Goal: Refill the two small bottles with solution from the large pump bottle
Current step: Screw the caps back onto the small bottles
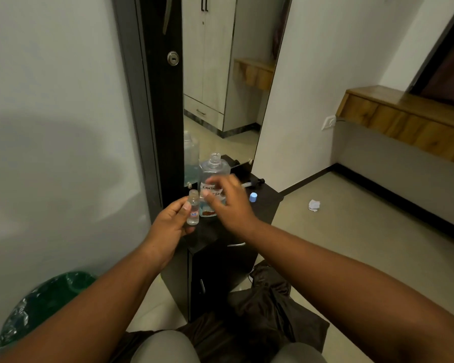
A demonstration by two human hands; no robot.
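The small bottle point(193, 211) stands upright and uncapped in the left hand point(168, 226), pinched between thumb and curled fingers just above the front left corner of the dark worktop point(262, 203). Its little white label carries red-and-blue handwriting that looks like "7B". Just beside it, to the right and slightly behind, the large bottle point(213, 174) stands on the worktop with its neck open and clear liquid low inside; its white label has handwritten letters beginning "Con", the rest covered or blurred. The right hand point(228, 203) hovers in front of that bottle, fingers spread and loosely bent, blurred by motion, gripping nothing that can be seen. Both forearms reach forward from the lower corners of the view. Behind the right hand a pump head point(252, 183) lies on its side on the worktop, and a small blue cap point(253, 197) stands near the right edge. A mirror point(220, 87) rises behind the worktop
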